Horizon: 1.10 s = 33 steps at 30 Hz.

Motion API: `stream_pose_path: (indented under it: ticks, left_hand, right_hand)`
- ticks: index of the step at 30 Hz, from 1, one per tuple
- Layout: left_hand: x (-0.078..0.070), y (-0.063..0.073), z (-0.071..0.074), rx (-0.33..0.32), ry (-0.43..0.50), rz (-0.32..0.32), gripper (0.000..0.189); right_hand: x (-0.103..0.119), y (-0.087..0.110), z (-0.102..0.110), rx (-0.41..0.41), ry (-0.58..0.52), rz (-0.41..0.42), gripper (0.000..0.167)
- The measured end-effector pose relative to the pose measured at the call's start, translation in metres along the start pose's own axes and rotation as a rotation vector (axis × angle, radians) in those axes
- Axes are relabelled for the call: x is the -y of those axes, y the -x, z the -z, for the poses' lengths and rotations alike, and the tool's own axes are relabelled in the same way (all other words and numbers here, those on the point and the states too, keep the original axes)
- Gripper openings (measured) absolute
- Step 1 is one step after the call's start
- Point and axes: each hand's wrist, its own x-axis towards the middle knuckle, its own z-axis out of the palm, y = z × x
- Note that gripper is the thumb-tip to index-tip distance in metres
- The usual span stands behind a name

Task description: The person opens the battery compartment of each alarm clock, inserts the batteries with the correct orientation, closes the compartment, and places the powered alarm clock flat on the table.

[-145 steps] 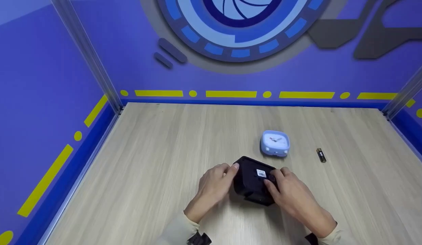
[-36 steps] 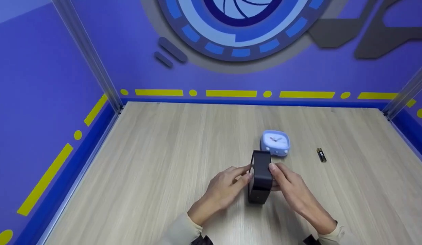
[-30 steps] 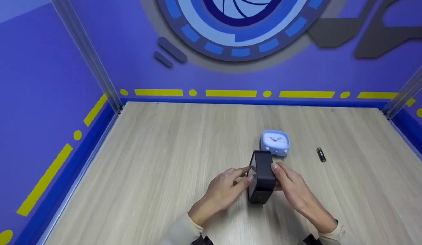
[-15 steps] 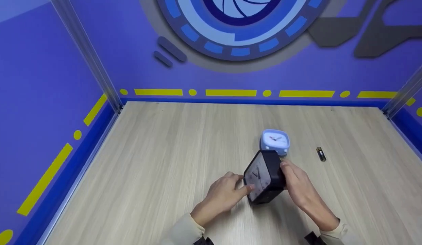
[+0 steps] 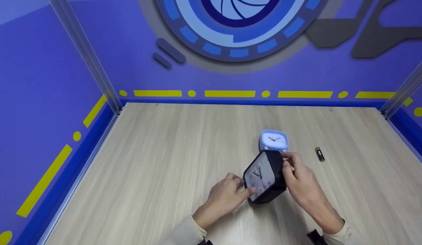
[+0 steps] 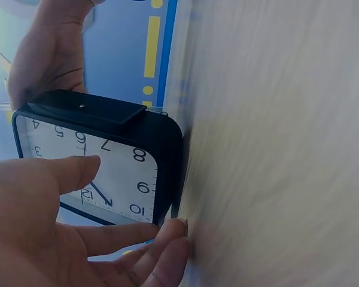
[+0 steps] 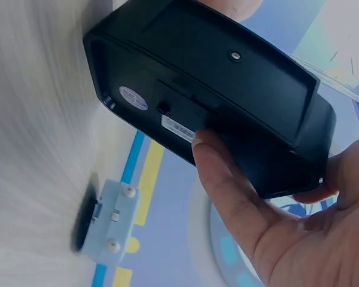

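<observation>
A black square alarm clock (image 5: 260, 175) with a white face stands tilted between the hands, its face turned left. The left hand (image 5: 224, 197) grips its left edge, thumb across the face and fingers at the rim; the left wrist view shows the thumb near the numerals (image 6: 107, 145). At the right side, the right hand (image 5: 302, 183) holds the clock from behind. In the right wrist view one digit presses the dark back panel near a white barcode label (image 7: 178, 128), and other fingers lie by the edge.
A small light-blue alarm clock (image 5: 273, 139) lies face up just behind the black clock, partly covered by it. Further right lies a single black-and-gold battery (image 5: 319, 154). Blue printed walls (image 5: 211, 78) border the wooden table (image 5: 170, 143).
The black clock has turned from back showing, through edge-on, to its face visible at left. The right hand has shifted up along its back edge; the left thumb now lies over the face.
</observation>
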Motion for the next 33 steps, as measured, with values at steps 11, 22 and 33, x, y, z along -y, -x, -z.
stream_pose_path:
  ticks: [11,22,33]
  left_hand:
    - [0.0005,0.0018,-0.0052,-0.01,-0.011,-0.018,0.055]
    - [0.0011,0.001,-0.0058,-0.022,0.016,0.001,0.055]
    - [0.002,0.0005,-0.0038,-0.038,0.053,0.024,0.047]
  right_hand:
    - [0.0007,0.0002,0.0023,-0.076,0.029,0.096,0.025]
    - [-0.0019,-0.0024,0.005,-0.062,0.055,0.08,0.026]
    - [-0.0033,-0.0045,0.0062,-0.102,0.131,0.141,0.017]
